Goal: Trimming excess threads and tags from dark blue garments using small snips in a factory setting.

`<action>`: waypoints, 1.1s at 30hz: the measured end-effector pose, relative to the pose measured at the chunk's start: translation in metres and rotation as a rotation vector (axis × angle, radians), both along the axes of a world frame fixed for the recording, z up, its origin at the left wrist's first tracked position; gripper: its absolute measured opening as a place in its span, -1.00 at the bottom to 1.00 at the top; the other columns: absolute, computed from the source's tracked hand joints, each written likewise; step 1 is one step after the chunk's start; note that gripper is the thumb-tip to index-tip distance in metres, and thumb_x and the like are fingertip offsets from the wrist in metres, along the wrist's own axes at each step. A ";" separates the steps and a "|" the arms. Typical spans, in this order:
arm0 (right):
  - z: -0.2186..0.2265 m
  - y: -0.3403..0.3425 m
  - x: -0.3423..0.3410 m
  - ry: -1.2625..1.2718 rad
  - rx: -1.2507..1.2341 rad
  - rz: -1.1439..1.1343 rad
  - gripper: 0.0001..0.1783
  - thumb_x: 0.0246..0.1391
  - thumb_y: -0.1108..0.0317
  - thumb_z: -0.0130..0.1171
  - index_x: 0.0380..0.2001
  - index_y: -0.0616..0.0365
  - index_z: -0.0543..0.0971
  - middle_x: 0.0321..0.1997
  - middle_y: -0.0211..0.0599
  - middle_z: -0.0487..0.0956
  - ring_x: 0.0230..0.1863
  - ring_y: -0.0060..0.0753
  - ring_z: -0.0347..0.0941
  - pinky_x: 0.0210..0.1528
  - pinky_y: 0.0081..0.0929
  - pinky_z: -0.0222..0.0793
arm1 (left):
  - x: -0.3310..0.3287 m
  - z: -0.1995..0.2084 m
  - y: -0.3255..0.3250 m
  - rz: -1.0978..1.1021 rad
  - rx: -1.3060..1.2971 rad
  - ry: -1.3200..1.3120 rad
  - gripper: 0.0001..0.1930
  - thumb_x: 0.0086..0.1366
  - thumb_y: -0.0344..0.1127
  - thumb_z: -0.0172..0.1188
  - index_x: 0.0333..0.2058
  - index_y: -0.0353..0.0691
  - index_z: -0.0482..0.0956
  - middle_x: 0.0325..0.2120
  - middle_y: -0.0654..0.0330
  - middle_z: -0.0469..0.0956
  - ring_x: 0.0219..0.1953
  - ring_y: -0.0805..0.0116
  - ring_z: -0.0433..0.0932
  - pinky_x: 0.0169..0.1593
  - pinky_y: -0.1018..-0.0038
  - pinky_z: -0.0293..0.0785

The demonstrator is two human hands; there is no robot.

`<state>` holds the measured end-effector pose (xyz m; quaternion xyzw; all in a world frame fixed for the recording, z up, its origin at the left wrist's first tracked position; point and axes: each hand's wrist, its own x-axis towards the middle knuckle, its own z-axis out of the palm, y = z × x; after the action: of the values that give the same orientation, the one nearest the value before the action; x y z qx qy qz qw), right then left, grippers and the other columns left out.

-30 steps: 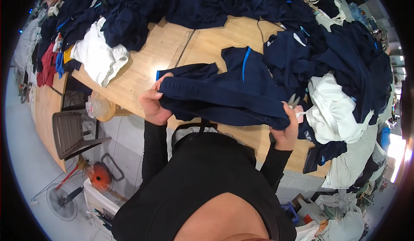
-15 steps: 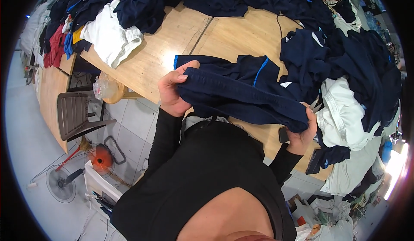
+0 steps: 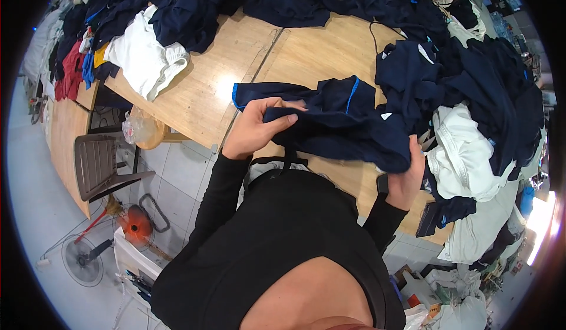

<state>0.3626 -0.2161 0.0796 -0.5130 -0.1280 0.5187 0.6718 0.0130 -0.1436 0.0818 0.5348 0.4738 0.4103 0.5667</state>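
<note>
Navy garment (image 3: 348,138): we hold it above the table's (image 3: 203,103) near edge.
Left hand (image 3: 259,126): our thumb and fingers clamp its edge.
Right hand (image 3: 407,173): our fingers grip its right end.

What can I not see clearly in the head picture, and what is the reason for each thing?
In the head view:
Right hand: most of its fingers are hidden behind the dark blue cloth.
Far clothes pile: cut off by the upper edge.
Grey fan: its blades are blurred, perhaps by spinning.
Blue thing at far right: too small to name.
</note>
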 end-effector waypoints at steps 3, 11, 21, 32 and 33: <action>-0.024 0.019 -0.001 -0.977 -0.050 0.057 -0.65 0.61 0.26 0.06 -0.10 0.32 0.71 -0.21 -0.29 0.72 -0.17 -0.52 0.61 -0.03 -0.52 0.50 | -0.001 0.001 -0.007 -0.137 -0.263 -0.542 -0.68 0.37 -0.54 0.39 -0.48 -0.10 0.43 -0.41 0.44 0.52 -0.31 0.71 0.50 -0.17 0.67 0.36; 0.050 0.001 -0.067 -0.764 0.342 0.264 -0.52 0.61 0.04 0.02 0.12 0.33 0.53 -0.32 -0.42 0.51 -0.26 -0.59 0.39 -0.11 -0.66 0.28 | 0.019 0.029 -0.006 -0.193 -0.394 -0.760 -0.60 0.36 -0.55 0.37 -0.49 -0.03 0.31 -0.48 0.50 0.39 -0.41 0.72 0.39 -0.29 0.64 0.30; 0.055 0.010 -0.106 -1.170 0.536 0.363 -0.52 0.06 0.24 0.68 -0.12 0.25 0.62 -0.37 -0.22 0.64 -0.47 -0.40 0.53 -0.40 -0.51 0.40 | 0.015 0.045 -0.008 -0.201 -0.259 -0.621 -0.49 0.32 -0.57 0.40 -0.53 -0.02 0.18 -0.53 0.50 0.28 -0.45 0.70 0.19 -0.36 0.56 0.07; 0.060 0.010 -0.100 -1.300 0.554 0.296 -0.55 0.01 0.24 0.69 -0.19 0.30 0.68 -0.44 -0.22 0.63 -0.48 -0.30 0.58 -0.42 -0.47 0.41 | 0.022 0.054 -0.005 -0.227 -0.149 -0.516 -0.51 0.31 -0.61 0.41 -0.56 -0.09 0.22 -0.52 0.42 0.38 -0.44 0.67 0.26 -0.34 0.59 0.15; 0.060 0.010 -0.099 -1.308 0.542 0.299 -0.55 0.02 0.25 0.69 -0.19 0.31 0.68 -0.44 -0.21 0.64 -0.48 -0.28 0.59 -0.42 -0.46 0.42 | 0.023 0.055 -0.005 -0.225 -0.144 -0.490 -0.51 0.31 -0.61 0.40 -0.56 -0.10 0.22 -0.52 0.42 0.39 -0.43 0.67 0.26 -0.34 0.59 0.15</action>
<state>0.2634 -0.2064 0.1400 -0.5108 -0.6970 0.1418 0.4829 0.0363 -0.1483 0.1372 0.4272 0.2882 0.4271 0.7430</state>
